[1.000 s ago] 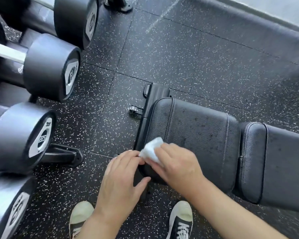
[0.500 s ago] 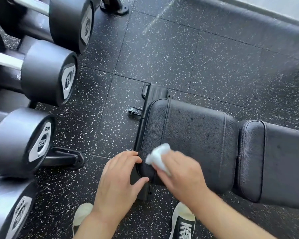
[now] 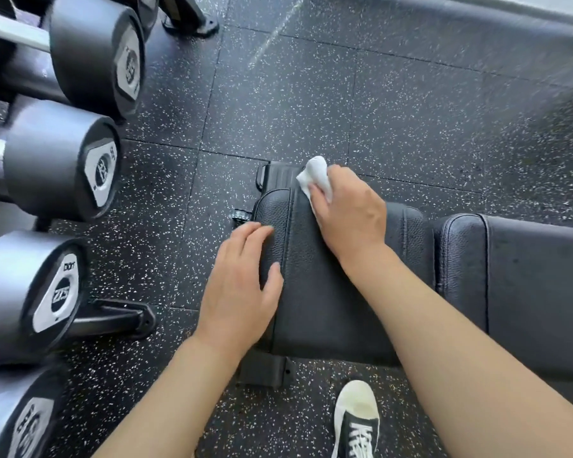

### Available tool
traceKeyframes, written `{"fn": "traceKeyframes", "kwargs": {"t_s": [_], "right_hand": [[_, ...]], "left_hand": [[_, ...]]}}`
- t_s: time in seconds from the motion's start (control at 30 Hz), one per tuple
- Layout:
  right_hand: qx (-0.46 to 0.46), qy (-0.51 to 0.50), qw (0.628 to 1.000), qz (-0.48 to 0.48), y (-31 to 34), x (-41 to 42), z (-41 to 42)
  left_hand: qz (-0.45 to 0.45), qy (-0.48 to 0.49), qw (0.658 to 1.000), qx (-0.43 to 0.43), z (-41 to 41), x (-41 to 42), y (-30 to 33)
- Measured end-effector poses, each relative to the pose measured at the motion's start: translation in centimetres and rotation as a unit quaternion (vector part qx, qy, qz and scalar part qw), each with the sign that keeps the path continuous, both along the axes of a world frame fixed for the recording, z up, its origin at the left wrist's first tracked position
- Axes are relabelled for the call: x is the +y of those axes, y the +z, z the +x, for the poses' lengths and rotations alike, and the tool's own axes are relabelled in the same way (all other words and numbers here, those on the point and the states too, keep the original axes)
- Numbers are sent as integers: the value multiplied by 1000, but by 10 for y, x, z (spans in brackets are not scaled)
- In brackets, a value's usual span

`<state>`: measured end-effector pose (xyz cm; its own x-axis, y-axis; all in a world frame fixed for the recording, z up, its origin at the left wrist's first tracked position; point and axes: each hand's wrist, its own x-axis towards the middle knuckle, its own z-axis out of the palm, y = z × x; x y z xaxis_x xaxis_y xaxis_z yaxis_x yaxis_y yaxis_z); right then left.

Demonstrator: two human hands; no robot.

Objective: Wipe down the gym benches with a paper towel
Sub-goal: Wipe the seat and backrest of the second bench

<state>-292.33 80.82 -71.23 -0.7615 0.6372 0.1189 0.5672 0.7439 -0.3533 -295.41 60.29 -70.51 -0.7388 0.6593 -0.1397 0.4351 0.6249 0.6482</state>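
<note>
A black padded gym bench lies across the floor, its seat pad point(image 3: 325, 292) nearest me and its back pad point(image 3: 526, 285) running off to the right. My right hand point(image 3: 348, 213) presses a crumpled white paper towel point(image 3: 315, 176) on the seat pad's far left corner. My left hand point(image 3: 242, 285) rests flat on the pad's left edge, fingers spread, holding nothing. The towel's lower part is hidden under my fingers.
Several black dumbbells point(image 3: 63, 166) sit on a rack along the left, with a rack foot point(image 3: 113, 319) sticking out toward the bench. Speckled rubber floor point(image 3: 311, 104) lies beyond the bench. My shoe point(image 3: 358, 421) stands by the bench's near side.
My right hand has swept the paper towel from the seat pad's near left corner to its far left corner. My left hand has slid up along the pad's left edge.
</note>
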Motion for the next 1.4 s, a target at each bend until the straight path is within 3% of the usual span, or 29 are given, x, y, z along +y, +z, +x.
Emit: {"fn": "traceKeyframes", "kwargs": {"t_s": [0.1, 0.27, 0.37, 0.43, 0.5, 0.73, 0.83, 0.97, 1.1, 1.2, 1.4], "right_hand": [[45, 28, 999, -8, 1, -25, 8], [53, 117, 989, 78, -7, -35, 64], [37, -20, 995, 94, -7, 13, 91], [37, -131, 990, 48, -4, 38, 98], [39, -163, 985, 37, -3, 38, 91], [65, -32, 997, 3, -4, -41, -23], [70, 37, 997, -1, -6, -50, -31], [48, -14, 997, 57, -8, 15, 30], [9, -134, 991, 19, -8, 67, 75], [6, -114, 993, 15, -4, 42, 50], [95, 26, 995, 25, -9, -53, -32]], "left_hand": [[-19, 63, 998, 4, 17, 27, -10], [-4, 89, 995, 37, 26, 26, -25], [-14, 95, 994, 50, 26, 29, -26], [-18, 93, 994, 60, 27, 29, -28], [-24, 93, 993, 68, 26, 27, -30], [-33, 92, 993, 65, 25, 28, -35], [-31, 93, 993, 68, 25, 28, -36], [-29, 83, 993, 84, 25, 30, -35], [-29, 84, 992, 86, 25, 30, -35], [-28, 82, 993, 80, 25, 30, -33], [-18, 99, 992, 74, 24, 29, -39]]}}
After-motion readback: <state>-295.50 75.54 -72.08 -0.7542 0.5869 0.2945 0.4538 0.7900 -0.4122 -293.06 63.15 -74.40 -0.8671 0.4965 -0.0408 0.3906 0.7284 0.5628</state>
